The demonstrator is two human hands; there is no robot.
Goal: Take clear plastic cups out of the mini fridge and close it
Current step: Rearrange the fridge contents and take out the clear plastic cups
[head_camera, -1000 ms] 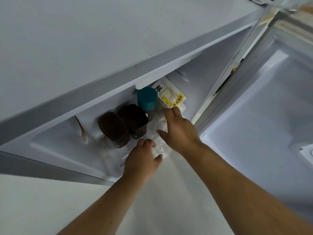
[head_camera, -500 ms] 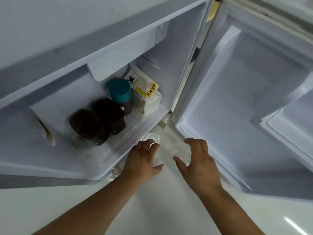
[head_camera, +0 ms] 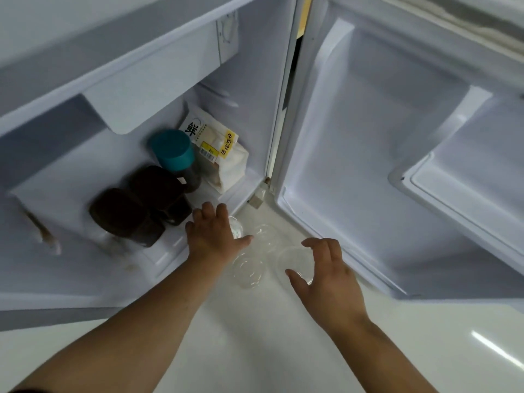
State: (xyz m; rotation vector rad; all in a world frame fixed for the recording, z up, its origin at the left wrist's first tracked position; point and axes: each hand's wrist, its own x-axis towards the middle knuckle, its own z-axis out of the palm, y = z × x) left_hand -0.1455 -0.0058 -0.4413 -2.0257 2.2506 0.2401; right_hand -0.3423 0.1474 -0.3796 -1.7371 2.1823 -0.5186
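The mini fridge (head_camera: pixel 255 177) stands with its door (head_camera: pixel 368 165) swung wide to the right. Several clear plastic cups are on the white surface just outside the fridge sill. My left hand (head_camera: pixel 212 236) reaches to the sill, and a clear cup (head_camera: pixel 236 228) sits between its thumb and forefinger. My right hand (head_camera: pixel 326 273) curves around another clear cup (head_camera: pixel 295 262), thumb on the near rim and fingers on the far rim. Two more clear cups (head_camera: pixel 249 269) (head_camera: pixel 265 232) stand loose between my hands.
On the fridge floor stand two dark-lidded jars (head_camera: pixel 119 214) (head_camera: pixel 158 188), a teal-capped bottle (head_camera: pixel 173 151) and a white bread bag (head_camera: pixel 218 154). The door's shelf (head_camera: pixel 465 177) juts out at right. White surface (head_camera: pixel 269 350) spreads below my arms.
Both hands came out of the fridge with clear cups and lowered them to the surface in front of the sill. The view now shows the whole open door.
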